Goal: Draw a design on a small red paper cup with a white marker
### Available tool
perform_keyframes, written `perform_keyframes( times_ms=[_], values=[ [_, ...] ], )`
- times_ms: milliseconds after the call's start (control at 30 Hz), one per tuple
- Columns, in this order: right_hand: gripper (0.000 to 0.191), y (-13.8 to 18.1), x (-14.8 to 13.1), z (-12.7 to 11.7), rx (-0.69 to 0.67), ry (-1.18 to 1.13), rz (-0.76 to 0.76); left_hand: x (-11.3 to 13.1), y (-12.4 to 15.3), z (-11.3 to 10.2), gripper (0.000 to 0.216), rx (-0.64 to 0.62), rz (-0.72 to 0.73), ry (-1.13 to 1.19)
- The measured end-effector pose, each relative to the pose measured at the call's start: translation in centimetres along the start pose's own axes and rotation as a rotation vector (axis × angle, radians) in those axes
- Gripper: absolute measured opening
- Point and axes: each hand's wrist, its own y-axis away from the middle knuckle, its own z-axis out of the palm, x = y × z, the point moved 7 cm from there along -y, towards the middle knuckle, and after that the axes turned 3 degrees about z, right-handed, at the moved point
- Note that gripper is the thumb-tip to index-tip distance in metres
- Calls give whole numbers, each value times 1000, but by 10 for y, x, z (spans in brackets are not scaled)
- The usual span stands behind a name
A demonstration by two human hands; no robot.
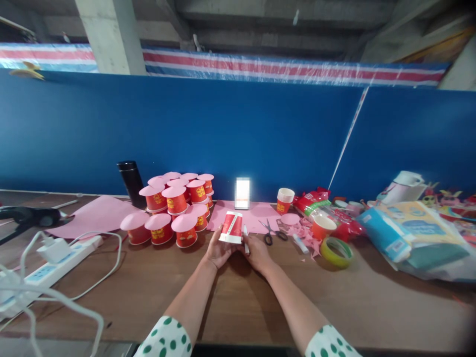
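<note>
A tall blue partition (223, 129) backs a long wooden table (230, 302), seen from the head of a person in green-dotted sleeves. A pink paper sheet (92, 213) lies at the far left, and a plastic-wrapped pack (412, 238) lies at the far right. Left of centre is a cluster of red cups (174, 203), each upturned and capped with a pink disc, stacked in two layers. A white power strip (55, 258) lies near the left edge, and a black flask (130, 181) stands behind the cluster. A green tape roll (336, 251) and black-handled scissors (273, 233) lie to the right among pink scraps. At centre, just above the table, the left hand (219, 250) grips a red-and-white paper cup (231, 227) by its lower side; the cup seems to be mouth-down. The right hand (256, 253) is closed around a white marker (245, 238) that points up beside the cup's wall. The cup looks light, thin-walled and easily crushed, so a gentle grip near the stiffer rim would suit it best. The marker looks rigid and slim.
</note>
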Motion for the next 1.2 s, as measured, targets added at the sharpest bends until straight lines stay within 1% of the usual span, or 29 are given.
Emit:
perform_keyframes(
  times_ms=[100, 233, 400, 533, 633, 900, 1100, 1200],
  values=[
    [28, 0, -1, 0, 1, 10, -10, 0, 0, 0, 45, -9, 0, -2],
    [31, 0, -1, -1, 3, 13, -9, 0, 0, -1, 46, 11, -3, -9],
    [29, 1, -3, -2, 7, -1, -15, -2, 0, -2, 46, 15, -14, -22],
    [24, 1, -1, -3, 10, -14, 29, -2, 0, -3, 46, 17, -17, -29],
    [24, 1, 0, -5, 18, -25, 52, -2, 0, -3, 45, 17, -14, -31],
    [30, 0, -3, -5, 24, -17, 3, -2, 0, -4, 44, 20, -16, -20],
    [24, 1, -3, -3, 16, -4, -19, -1, 0, -1, 48, 1, -10, -6],
    [26, 1, -3, -3, 9, 5, -10, -1, 0, -1, 47, 10, -12, -11]
  ],
)
